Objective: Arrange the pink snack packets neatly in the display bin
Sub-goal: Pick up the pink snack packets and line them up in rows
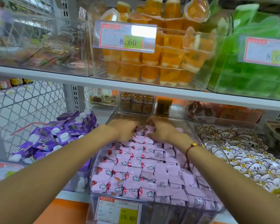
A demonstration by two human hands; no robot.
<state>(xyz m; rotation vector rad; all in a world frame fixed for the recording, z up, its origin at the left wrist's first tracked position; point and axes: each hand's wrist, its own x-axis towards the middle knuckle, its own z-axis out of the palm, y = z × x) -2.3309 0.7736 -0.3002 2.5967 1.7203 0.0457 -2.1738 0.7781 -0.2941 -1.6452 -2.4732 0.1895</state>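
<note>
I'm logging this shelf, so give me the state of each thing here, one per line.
pink snack packets: in rows, filling the bin's front and middle
display bin: clear, back end bare
left hand: blurred, on the rear packets
right hand: blurred, on the rear packets
purple pouches: jumbled
orange jelly cups: stacked

Pink snack packets (136, 172): small, flat, printed with white flowers and red marks. Laid in overlapping rows filling the clear display bin (160, 209), some face down showing text. Pile slopes up toward the far end; far packets motion-blurred.
</note>
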